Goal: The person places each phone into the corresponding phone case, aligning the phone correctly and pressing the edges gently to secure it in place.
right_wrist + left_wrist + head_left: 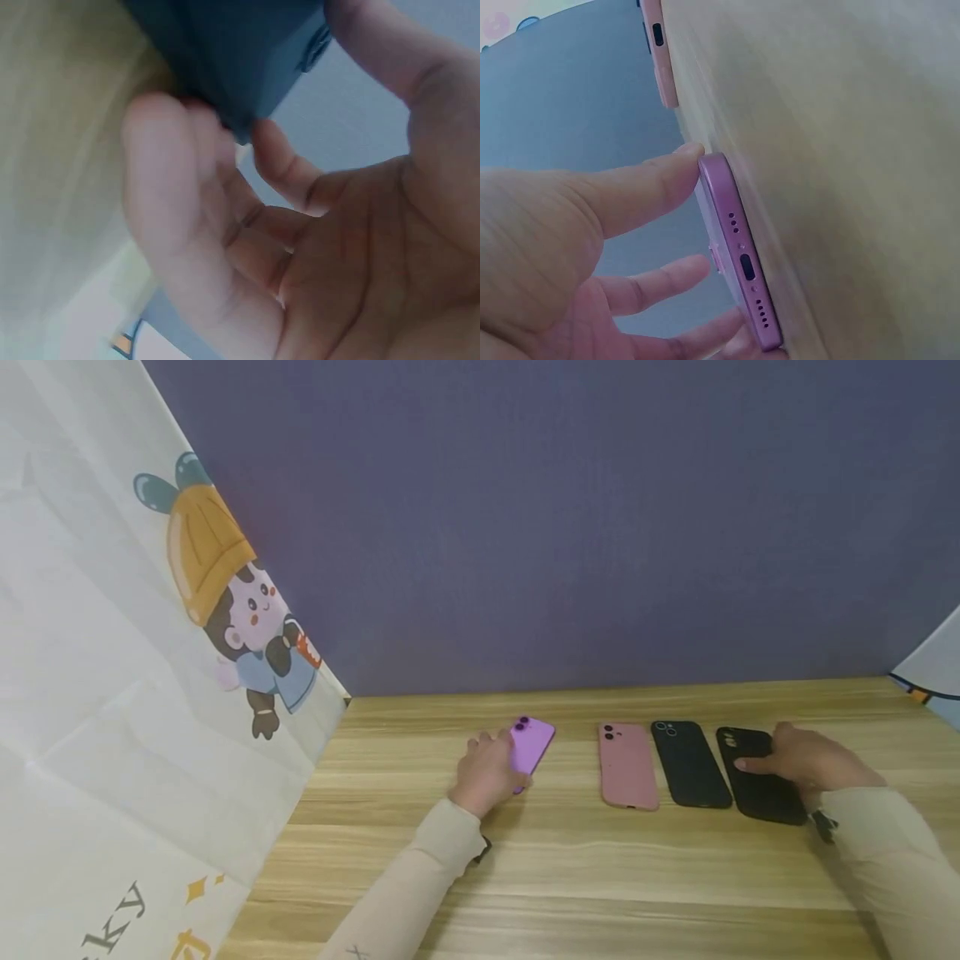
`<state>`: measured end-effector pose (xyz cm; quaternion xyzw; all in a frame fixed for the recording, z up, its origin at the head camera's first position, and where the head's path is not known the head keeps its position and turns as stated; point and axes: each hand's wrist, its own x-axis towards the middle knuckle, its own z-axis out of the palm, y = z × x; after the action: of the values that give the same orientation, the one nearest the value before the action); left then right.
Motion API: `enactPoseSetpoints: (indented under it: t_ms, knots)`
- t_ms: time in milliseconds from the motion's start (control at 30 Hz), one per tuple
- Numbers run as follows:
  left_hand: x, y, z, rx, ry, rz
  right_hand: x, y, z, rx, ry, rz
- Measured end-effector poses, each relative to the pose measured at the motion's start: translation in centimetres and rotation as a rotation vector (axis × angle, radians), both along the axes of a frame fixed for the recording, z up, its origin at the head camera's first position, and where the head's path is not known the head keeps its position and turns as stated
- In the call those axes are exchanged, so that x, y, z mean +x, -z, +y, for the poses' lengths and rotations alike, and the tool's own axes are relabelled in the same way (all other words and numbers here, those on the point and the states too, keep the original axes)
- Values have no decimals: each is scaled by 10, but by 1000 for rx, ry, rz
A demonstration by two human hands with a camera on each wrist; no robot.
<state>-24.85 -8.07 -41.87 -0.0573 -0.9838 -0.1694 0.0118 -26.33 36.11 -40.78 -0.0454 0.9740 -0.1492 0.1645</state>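
Note:
A purple phone (534, 742) lies face down on the table, with its bottom edge and port (748, 266) visible in the left wrist view. My left hand (486, 773) grips it across its width, thumb at one corner and fingers along the far edge. At the right end of the row is a black phone (767, 789) with its camera side up. My right hand (819, 762) holds its right side, thumb on the back and fingers at the edge. In the right wrist view, the fingers reach its dark corner (240, 82).
Between the hands lie a pink phone (628, 768) and another black phone (690, 764), side by side. The wooden table (570, 877) meets a dark blue panel (585, 527) at the back. A white printed sheet (97, 693) borders the left.

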Motion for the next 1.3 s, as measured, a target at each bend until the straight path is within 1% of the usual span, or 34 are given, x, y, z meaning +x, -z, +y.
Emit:
enactPoseSetpoints:
  t_ms: [167, 300, 667, 833, 933, 1133, 1300]
  knots:
    - [1, 0, 3, -30, 11, 9, -1, 10, 4, -63, 32, -17]
    - [1, 1, 3, -39, 9, 8, -2, 12, 4, -108, 60, -7]
    - [2, 1, 2, -41, 14, 12, -3, 11, 3, -82, 30, -1]
    - [1, 1, 1, -35, 15, 6, -4, 13, 5, -44, 15, -15]
    - [0, 2, 2, -32, 13, 5, -5, 15, 7, -52, 24, -18]
    - [-1, 2, 1, -17, 5, 14, -6, 17, 7, -114, 50, -27]
    - [-4, 4, -2, 7, -4, 10, -7, 17, 9, -108, 49, -47]
